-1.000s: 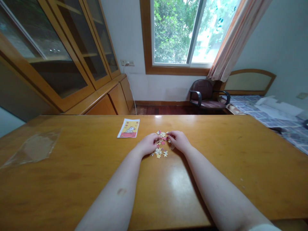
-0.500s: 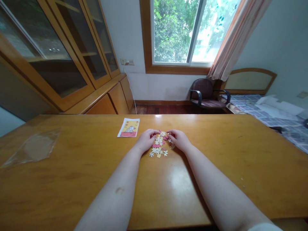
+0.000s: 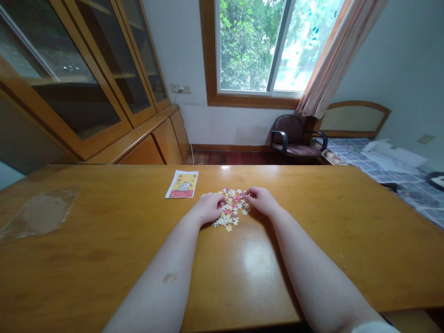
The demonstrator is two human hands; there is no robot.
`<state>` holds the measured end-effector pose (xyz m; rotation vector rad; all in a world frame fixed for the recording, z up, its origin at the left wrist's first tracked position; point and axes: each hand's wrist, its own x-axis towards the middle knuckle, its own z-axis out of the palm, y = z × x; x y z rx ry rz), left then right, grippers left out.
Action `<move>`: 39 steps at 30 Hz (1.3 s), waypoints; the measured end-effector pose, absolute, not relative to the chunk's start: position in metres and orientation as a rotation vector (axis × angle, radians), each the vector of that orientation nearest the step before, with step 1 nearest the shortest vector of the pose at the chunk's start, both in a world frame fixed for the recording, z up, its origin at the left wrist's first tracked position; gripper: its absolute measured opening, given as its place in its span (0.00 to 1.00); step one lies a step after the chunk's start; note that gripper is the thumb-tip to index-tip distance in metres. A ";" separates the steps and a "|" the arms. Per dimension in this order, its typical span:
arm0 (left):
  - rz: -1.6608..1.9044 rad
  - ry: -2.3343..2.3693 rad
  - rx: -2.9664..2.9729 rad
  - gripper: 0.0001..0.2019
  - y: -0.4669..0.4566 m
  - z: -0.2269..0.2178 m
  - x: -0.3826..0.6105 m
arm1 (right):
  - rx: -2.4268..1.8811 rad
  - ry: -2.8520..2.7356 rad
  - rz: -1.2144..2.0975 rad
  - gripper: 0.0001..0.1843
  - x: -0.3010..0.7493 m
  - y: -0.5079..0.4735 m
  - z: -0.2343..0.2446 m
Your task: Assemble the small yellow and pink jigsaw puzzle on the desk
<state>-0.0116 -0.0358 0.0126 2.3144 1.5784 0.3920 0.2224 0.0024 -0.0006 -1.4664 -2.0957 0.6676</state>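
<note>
A loose heap of small jigsaw puzzle pieces (image 3: 233, 209), white, yellow and pink, lies on the wooden table (image 3: 222, 282). My left hand (image 3: 210, 207) rests at the heap's left side, its fingers curled over pieces there and partly hiding them. On the right side, my right hand (image 3: 258, 199) has its thumb and fingertips bent together on pieces at the heap's edge. Left of the heap and farther back lies a picture card (image 3: 182, 184) showing a white animal on yellow and pink.
A clear plastic bag (image 3: 43, 212) lies flat on the table's left side. Beyond the far edge are a glass-fronted cabinet (image 3: 152, 108), a brown armchair (image 3: 293, 134) and a bed (image 3: 374, 155) with a checked cover.
The pieces have spread wider, with more showing between my hands. My left hand has drawn slightly nearer to me with its fingers more curled. The view has shifted a little.
</note>
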 end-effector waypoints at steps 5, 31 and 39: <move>0.438 1.555 2.270 0.17 -0.034 0.009 -0.013 | -1.357 -2.241 0.828 0.13 0.232 -0.002 0.006; 0.486 1.518 2.245 0.16 -0.034 0.010 -0.013 | -1.229 -1.930 0.898 0.08 0.215 0.005 -0.015; 0.776 1.481 2.093 0.12 -0.026 0.001 -0.015 | -1.213 -1.983 0.689 0.09 0.217 0.009 -0.019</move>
